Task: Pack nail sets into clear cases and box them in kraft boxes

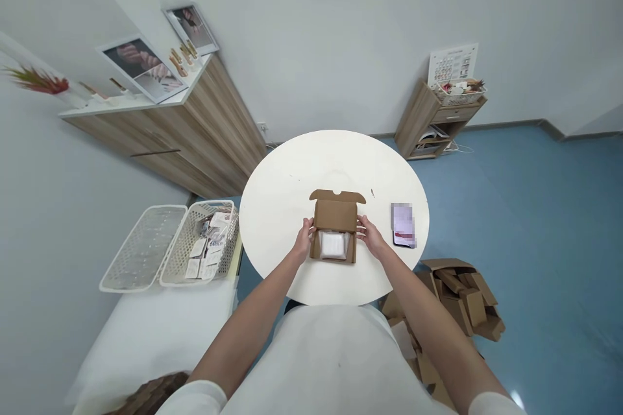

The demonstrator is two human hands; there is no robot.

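Note:
A small brown cardboard box (335, 215) stands on the white round table (277, 188) with its lid raised and its front toward me. Inside lies a white packet in clear wrapping (333, 245). My left hand (304, 238) holds the box at its left side, near the lid's hinge. On the opposite side, my right hand (370, 236) has its fingers against the right wall and lid edge. The fingertips of both hands are partly hidden by the cardboard.
A phone (403, 225) lies at the table's right. White baskets (168, 272), one with small packets, stand at left. Cardboard boxes (462, 298) are piled on the floor at right. Behind are a wooden cabinet (214, 123) and a small shelf unit (413, 120).

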